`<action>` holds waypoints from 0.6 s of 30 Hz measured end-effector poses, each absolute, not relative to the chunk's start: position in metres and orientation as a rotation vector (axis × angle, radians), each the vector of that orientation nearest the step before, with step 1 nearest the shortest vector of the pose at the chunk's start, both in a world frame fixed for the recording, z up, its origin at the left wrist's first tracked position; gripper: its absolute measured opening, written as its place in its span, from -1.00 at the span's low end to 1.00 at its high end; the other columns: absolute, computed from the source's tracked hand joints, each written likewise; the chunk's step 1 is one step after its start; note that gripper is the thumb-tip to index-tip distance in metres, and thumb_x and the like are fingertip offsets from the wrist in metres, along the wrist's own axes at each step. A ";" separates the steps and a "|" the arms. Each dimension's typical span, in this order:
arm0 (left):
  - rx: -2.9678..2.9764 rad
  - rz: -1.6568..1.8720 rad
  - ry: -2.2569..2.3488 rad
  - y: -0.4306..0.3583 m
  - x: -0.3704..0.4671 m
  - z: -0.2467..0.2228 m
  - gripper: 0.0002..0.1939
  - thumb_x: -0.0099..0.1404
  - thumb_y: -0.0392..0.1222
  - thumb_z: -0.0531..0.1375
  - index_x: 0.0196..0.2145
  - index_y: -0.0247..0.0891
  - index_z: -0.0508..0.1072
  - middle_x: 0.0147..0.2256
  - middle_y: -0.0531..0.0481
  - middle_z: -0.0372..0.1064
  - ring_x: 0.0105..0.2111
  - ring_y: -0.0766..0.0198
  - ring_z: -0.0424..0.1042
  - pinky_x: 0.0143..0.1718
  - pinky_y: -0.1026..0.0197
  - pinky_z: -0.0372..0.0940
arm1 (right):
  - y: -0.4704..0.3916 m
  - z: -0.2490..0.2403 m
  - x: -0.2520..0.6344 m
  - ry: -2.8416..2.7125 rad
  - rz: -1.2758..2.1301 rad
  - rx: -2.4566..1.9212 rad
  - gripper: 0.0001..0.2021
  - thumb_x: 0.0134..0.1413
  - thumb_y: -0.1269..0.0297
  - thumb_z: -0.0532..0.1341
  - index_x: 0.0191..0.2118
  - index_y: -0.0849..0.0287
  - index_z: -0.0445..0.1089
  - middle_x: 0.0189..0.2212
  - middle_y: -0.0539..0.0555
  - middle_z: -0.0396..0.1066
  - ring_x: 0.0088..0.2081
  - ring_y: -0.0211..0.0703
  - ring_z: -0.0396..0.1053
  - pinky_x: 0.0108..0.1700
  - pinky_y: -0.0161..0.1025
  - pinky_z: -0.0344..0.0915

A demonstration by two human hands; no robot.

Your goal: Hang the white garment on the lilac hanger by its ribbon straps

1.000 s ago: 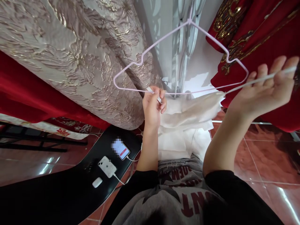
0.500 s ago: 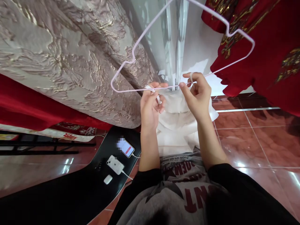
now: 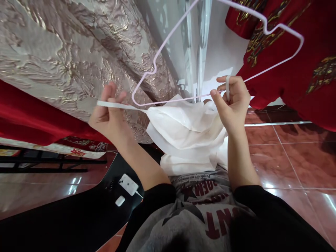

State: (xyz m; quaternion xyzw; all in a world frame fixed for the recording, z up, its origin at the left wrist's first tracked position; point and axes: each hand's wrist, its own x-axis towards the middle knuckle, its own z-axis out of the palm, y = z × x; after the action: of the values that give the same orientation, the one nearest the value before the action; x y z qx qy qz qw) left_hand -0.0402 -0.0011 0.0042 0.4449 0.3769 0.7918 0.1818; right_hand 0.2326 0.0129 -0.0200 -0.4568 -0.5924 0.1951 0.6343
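A pale pink clothes hanger (image 3: 157, 57) spans the upper middle, its top cut off by the frame edge. My right hand (image 3: 235, 105) pinches its lower bar between thumb and fingers, and a white strap loops round one finger. Out to the left, clear of the hanger, my left hand (image 3: 111, 117) holds another white strap (image 3: 128, 106), pulled taut towards a white garment (image 3: 186, 127); its fingertips are blurred. The garment hangs in folds below the bar, in front of my shirt. Where the right strap joins the cloth is hidden behind my hand.
Patterned beige fabric (image 3: 65, 52) hangs at the left, with red, gold-decorated clothing (image 3: 283, 73) at the right. A black bench (image 3: 78, 210) at lower left bears a white phone (image 3: 128, 184) on a cable and a small white case (image 3: 120, 201). Reddish tiles (image 3: 283, 157) cover the floor.
My left hand has left the hanger bar and swung left, stretching the strap and lifting the garment's left side. My right hand and the hanger have shifted slightly right.
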 end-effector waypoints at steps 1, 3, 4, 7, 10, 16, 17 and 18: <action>1.306 2.197 1.065 0.002 -0.042 0.009 -0.72 0.48 -0.47 0.20 -0.19 -0.17 0.66 -0.17 0.10 0.59 -0.15 0.21 0.56 -0.20 0.22 0.50 | 0.013 -0.020 0.232 -1.358 0.459 -1.039 -0.67 0.11 -0.03 0.29 -0.08 0.00 0.37 -0.27 -0.04 0.34 -0.49 -0.44 0.08 -0.47 -0.33 0.01; 1.472 2.047 1.099 0.006 -0.040 0.021 -0.78 0.48 -0.43 0.23 -0.17 -0.21 0.66 -0.18 0.09 0.59 -0.16 0.20 0.56 -0.08 0.16 0.49 | 0.013 -0.020 0.230 -1.362 0.505 -1.017 -0.68 0.12 0.00 0.29 -0.08 0.01 0.36 -0.27 -0.05 0.35 -0.50 -0.45 0.13 -0.47 -0.33 0.07; 1.563 1.954 1.125 0.008 -0.038 0.028 -0.81 0.47 -0.41 0.25 -0.16 -0.23 0.66 -0.18 0.08 0.59 -0.16 0.20 0.56 -0.06 0.17 0.48 | 0.012 -0.020 0.228 -1.358 0.526 -0.999 -0.69 0.12 0.02 0.30 -0.08 0.02 0.36 -0.28 -0.05 0.35 -0.50 -0.45 0.18 -0.47 -0.33 0.11; 1.798 1.718 1.192 0.014 -0.028 0.052 -0.88 0.44 -0.38 0.29 -0.18 -0.31 0.67 -0.24 0.02 0.58 -0.23 0.21 0.53 -0.17 0.25 0.47 | 0.009 -0.018 0.224 -1.326 0.566 -0.955 -0.72 0.12 0.07 0.31 -0.11 0.04 0.36 -0.33 -0.06 0.33 -0.44 -0.40 0.31 -0.41 -0.32 0.25; 1.917 1.548 1.205 0.024 -0.020 0.069 -0.83 0.39 -0.48 0.27 -0.32 -0.38 0.64 -0.44 0.02 0.49 -0.41 0.32 0.45 -0.40 0.38 0.39 | 0.006 -0.016 0.222 -1.296 0.584 -0.941 -0.74 0.12 0.09 0.31 -0.12 0.04 0.35 -0.34 -0.07 0.30 -0.38 -0.37 0.36 -0.37 -0.31 0.31; 1.837 1.447 1.229 0.043 -0.019 0.067 -0.57 0.33 -0.57 0.05 -0.65 -0.38 0.44 -0.71 0.07 0.24 -0.69 0.37 0.28 -0.66 0.40 0.18 | 0.004 -0.015 0.223 -1.329 0.573 -0.976 -0.73 0.12 0.06 0.31 -0.15 0.06 0.34 -0.30 -0.04 0.32 -0.39 -0.39 0.32 -0.40 -0.33 0.28; 1.829 1.494 1.237 0.044 -0.019 0.064 -0.58 0.34 -0.56 0.07 -0.65 -0.38 0.44 -0.69 0.06 0.25 -0.67 0.38 0.29 -0.64 0.40 0.19 | 0.004 -0.015 0.223 -1.343 0.574 -0.987 -0.73 0.13 0.05 0.30 -0.14 0.06 0.34 -0.30 -0.04 0.32 -0.41 -0.40 0.32 -0.42 -0.32 0.26; 1.802 1.561 1.240 0.045 -0.018 0.061 -0.59 0.34 -0.56 0.10 -0.63 -0.39 0.44 -0.66 0.06 0.27 -0.62 0.39 0.30 -0.59 0.41 0.20 | 0.004 -0.016 0.223 -1.356 0.577 -0.998 -0.73 0.13 0.05 0.30 -0.13 0.05 0.34 -0.30 -0.04 0.32 -0.42 -0.40 0.32 -0.42 -0.32 0.25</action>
State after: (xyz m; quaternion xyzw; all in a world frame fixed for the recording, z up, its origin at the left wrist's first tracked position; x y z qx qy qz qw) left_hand -0.0176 0.0453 0.0615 0.6534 0.4494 0.5661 0.2252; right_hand 0.2226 0.0036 -0.0155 -0.4356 -0.5920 0.2520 0.6295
